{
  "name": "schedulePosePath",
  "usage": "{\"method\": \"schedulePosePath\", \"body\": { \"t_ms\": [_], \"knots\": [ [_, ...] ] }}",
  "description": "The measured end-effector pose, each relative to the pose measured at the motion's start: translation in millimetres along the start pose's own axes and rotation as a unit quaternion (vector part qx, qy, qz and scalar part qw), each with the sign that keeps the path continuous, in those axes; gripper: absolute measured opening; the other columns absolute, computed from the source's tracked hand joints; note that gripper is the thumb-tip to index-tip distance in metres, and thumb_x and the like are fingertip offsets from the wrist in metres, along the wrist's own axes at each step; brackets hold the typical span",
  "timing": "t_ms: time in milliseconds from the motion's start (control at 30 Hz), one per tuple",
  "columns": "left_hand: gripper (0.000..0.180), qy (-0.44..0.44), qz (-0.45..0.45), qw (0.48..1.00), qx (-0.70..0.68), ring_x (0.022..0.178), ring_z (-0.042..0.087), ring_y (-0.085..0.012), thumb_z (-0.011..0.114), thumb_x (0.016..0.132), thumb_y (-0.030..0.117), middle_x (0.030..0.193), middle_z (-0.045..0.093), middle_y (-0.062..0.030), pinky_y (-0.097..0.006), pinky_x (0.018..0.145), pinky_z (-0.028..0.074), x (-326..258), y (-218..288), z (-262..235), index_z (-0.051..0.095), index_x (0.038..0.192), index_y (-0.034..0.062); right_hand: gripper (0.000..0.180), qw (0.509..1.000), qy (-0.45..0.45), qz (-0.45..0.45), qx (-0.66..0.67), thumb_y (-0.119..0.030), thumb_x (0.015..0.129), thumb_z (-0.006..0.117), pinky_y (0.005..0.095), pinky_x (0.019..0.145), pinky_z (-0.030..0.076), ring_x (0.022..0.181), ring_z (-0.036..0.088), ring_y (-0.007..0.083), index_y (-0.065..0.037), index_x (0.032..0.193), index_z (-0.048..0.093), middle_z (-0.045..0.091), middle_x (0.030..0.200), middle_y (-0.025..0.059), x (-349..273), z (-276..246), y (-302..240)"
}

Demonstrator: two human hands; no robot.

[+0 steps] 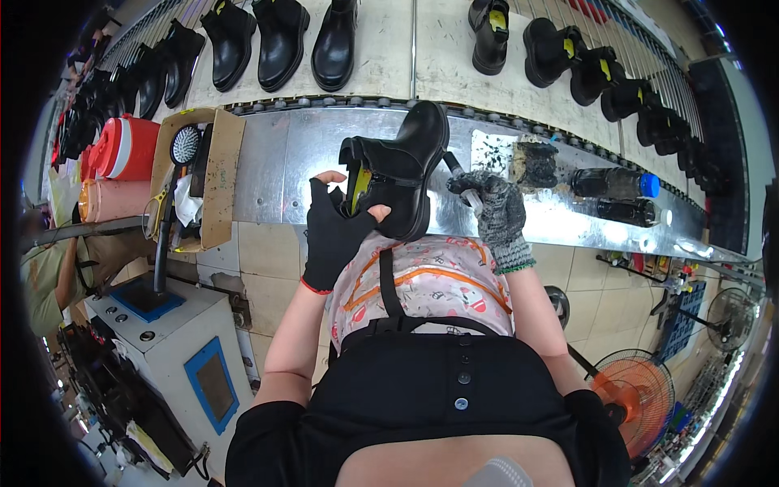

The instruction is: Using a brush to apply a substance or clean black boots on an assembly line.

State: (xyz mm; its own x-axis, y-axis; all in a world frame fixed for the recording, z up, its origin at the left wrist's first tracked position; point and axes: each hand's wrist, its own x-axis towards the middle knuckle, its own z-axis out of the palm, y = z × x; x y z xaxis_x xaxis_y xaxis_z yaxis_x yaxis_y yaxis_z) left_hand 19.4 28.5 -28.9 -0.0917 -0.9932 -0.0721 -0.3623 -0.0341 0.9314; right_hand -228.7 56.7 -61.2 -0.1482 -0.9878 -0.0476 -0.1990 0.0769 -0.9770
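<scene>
A black leather ankle boot [414,154] lies on its side over the near edge of the metal worktop, toe pointing away and its yellow-lined opening to the left. My left hand [339,231], in a black fingerless glove, is closed around the boot's shaft and heel area, the thumb on the leather. My right hand [499,213], in a grey knitted glove, grips a short tool with a black tip [454,164], perhaps a small brush. That tip is close to the boot's sole edge; whether it touches, I cannot tell.
Right of my hands lie a blackened pad [535,165] on a stained white sheet [492,154], then a blue-capped bottle [617,184] and a white-capped bottle [633,213]. A cardboard box [221,178] of tools stands left. Boots [334,49] line the conveyor [381,61] beyond.
</scene>
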Motion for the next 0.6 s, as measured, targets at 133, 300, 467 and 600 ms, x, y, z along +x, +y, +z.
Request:
{"method": "schedulePosePath", "body": {
  "t_ms": [133, 300, 467, 600],
  "knots": [
    [0.063, -0.039, -0.058, 0.988, -0.138, 0.069, 0.059, -0.01, 0.077, 0.07, 0.01, 0.081, 0.06, -0.0071, -0.021, 0.059, 0.047, -11.5, -12.5, 2.8, 0.035, 0.117, 0.0032, 0.016, 0.988, -0.038, -0.047, -0.143, -0.006, 0.084, 0.054, 0.0292, 0.076, 0.051, 0.08, 0.067, 0.0177, -0.002, 0.091, 0.068, 0.07, 0.085, 0.0105, -5.3, 2.4, -14.7],
    [0.07, -0.063, -0.19, 0.951, -0.235, 0.08, 0.06, -0.0128, 0.075, 0.069, 0.006, 0.096, 0.06, -0.0111, -0.024, 0.068, 0.05, -21.2, -13.5, -1.7, 0.036, 0.126, 0.0009, 0.047, 0.992, -0.07, -0.008, -0.109, -0.033, 0.096, 0.031, 0.0328, 0.081, 0.049, 0.086, 0.065, 0.0253, -0.007, 0.094, 0.069, 0.069, 0.088, 0.0108, -19.6, 7.2, -29.0],
    [0.063, -0.1, -0.212, 0.932, -0.277, 0.079, 0.061, -0.0135, 0.073, 0.067, 0.002, 0.096, 0.061, -0.0105, -0.025, 0.068, 0.05, -24.3, -17.5, 2.7, 0.043, 0.122, 0.0005, 0.038, 0.992, -0.114, 0.055, 0.013, -0.025, 0.094, 0.036, 0.0293, 0.08, 0.049, 0.085, 0.066, 0.0215, -0.006, 0.096, 0.069, 0.069, 0.09, 0.01, -17.2, -9.1, -33.6],
    [0.059, -0.095, -0.234, 0.927, -0.279, 0.073, 0.061, -0.0138, 0.071, 0.067, 0.0, 0.093, 0.061, -0.0106, -0.025, 0.065, 0.051, -23.3, -4.8, 9.8, 0.045, 0.119, 0.0012, 0.038, 0.984, -0.126, 0.108, -0.06, -0.03, 0.094, 0.044, 0.0283, 0.082, 0.048, 0.087, 0.063, 0.0176, 0.001, 0.101, 0.064, 0.068, 0.096, 0.0112, -24.8, -22.4, -41.4]
  ]
}}
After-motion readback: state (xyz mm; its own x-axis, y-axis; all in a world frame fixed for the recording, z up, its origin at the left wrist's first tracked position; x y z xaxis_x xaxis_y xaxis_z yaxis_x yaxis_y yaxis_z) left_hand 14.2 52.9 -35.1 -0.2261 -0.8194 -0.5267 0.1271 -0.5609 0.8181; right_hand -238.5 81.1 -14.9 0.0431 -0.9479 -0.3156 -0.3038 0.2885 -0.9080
